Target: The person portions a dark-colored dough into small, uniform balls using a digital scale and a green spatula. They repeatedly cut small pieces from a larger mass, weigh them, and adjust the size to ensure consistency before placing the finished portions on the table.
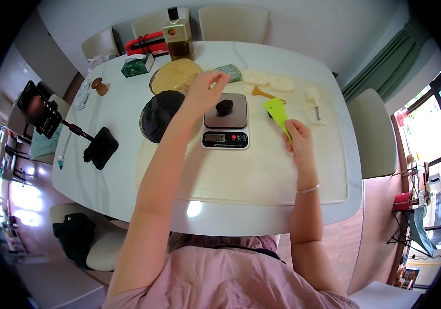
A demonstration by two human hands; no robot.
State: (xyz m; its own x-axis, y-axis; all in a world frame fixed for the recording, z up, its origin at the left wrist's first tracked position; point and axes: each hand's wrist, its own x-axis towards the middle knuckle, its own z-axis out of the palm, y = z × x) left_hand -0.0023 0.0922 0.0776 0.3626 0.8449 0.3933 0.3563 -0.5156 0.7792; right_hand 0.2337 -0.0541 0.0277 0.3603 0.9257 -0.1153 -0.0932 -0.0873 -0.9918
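Observation:
A kitchen scale (226, 140) with a lit display stands before me, a small dark lump (224, 107) on its metal plate. My left hand (207, 89) hovers past the scale's upper left corner, fingers bent and fingertips close together; whether anything is between them is hidden. Beneath that forearm lies a round black dough-like mass (161, 116) in a dish, its right side partly covered. A yellow dough-like mass (176, 75) in another dish sits beyond it. To the scale's right, my right hand (299, 135) grips a lime-green scraper (278, 112) by its narrow end. Something dark shows behind the scraper.
A cream mat (243, 177) lies under the scale. An orange-handled brush (263, 93), pale round molds (280, 83), a plunger press (316, 106) and a green packet (230, 72) are around it. Leftward are a phone stand (102, 148), tissue box (137, 66) and tall bottle (178, 38).

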